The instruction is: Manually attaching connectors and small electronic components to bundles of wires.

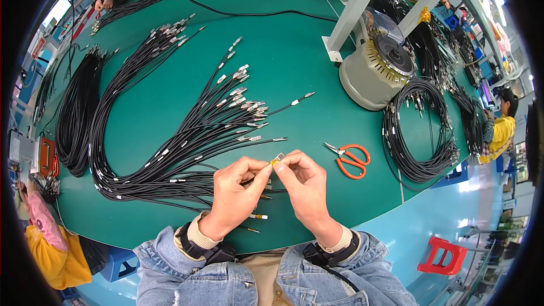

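Close together over the near edge of the table, my two hands meet at a small yellow and whitish piece (276, 160). It looks like the end fitting of a black cable, but its exact kind is too small to tell. My left hand (241, 190) pinches it from the left between thumb and fingertips. From the right, my right hand (303, 184) pinches the same piece. A large bundle of black cables (170, 153) fans out beyond and beside my left hand, its ends carrying metal connectors and white tags. Orange-handled snips (354, 161) lie to the right of my right hand.
More black cables (79, 113) lie at the left, and a coiled bundle (419, 130) at the right. A grey round machine (377, 68) stands beside white metal posts (351, 17). Co-workers are around the green table (294, 39). A red stool (442, 256) stands on the floor.
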A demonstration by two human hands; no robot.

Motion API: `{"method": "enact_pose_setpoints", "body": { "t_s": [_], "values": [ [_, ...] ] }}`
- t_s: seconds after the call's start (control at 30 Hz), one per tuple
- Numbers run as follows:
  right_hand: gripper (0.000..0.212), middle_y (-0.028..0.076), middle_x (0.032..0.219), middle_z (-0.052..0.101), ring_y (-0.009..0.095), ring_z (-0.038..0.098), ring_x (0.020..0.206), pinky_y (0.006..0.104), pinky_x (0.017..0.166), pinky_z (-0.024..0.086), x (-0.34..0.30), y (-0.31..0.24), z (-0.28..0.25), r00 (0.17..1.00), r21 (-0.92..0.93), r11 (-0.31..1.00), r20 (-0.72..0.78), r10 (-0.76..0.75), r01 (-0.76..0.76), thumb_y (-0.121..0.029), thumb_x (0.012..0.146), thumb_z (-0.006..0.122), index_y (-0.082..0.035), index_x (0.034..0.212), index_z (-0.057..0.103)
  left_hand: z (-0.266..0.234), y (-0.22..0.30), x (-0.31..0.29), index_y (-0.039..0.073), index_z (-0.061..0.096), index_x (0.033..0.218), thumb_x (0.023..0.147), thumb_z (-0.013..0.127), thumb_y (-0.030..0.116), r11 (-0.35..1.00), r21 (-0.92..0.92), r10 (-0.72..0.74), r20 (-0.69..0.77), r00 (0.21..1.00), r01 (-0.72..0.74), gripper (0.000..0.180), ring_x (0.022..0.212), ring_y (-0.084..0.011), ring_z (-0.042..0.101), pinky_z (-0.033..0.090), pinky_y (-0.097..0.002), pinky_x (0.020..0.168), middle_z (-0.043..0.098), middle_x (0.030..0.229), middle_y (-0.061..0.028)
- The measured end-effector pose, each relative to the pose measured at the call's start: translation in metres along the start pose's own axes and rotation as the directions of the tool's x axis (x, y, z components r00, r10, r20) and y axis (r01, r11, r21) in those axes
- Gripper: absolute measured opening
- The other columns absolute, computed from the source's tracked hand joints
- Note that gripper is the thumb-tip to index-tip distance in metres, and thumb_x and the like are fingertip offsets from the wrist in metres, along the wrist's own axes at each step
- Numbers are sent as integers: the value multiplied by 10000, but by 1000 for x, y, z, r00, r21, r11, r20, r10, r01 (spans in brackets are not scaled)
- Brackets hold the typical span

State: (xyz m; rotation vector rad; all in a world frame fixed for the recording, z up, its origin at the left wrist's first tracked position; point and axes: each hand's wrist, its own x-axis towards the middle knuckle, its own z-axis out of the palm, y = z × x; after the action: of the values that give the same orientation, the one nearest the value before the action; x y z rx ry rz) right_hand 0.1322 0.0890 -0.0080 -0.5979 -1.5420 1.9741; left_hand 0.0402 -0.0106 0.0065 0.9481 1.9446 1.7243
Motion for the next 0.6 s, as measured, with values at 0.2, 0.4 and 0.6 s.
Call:
{"method": "enact_pose_setpoints", "body": {
  "t_s": [0.2,0.4,0.6],
  "values": [
    [26,4,842,549,53,491,756,204,685,397,1,-1,-3,1000,-16,1000,4,7,-7,-21,856,598,-3,841,586,2,-2,-1,-12,604,833,813,635,-10,997,40,70,-13,997,-70,37,512,-14,488,363,-176,434,593,639,-16],
    [35,-3,828,551,49,492,746,204,680,400,1,-7,-5,996,-29,995,17,91,-91,-28,853,603,-5,831,588,3,-1,3,15,618,946,765,654,-36,907,299,302,28,953,-296,191,457,-104,516,409,-225,419,562,616,-44],
    [75,11,855,572,59,510,760,209,708,418,-2,-12,-5,984,22,984,31,177,-177,-65,863,593,-1,899,605,-3,-6,5,16,624,987,744,667,-32,759,469,487,49,872,-451,252,451,-167,522,421,-266,412,555,618,-57]
  ]
}}
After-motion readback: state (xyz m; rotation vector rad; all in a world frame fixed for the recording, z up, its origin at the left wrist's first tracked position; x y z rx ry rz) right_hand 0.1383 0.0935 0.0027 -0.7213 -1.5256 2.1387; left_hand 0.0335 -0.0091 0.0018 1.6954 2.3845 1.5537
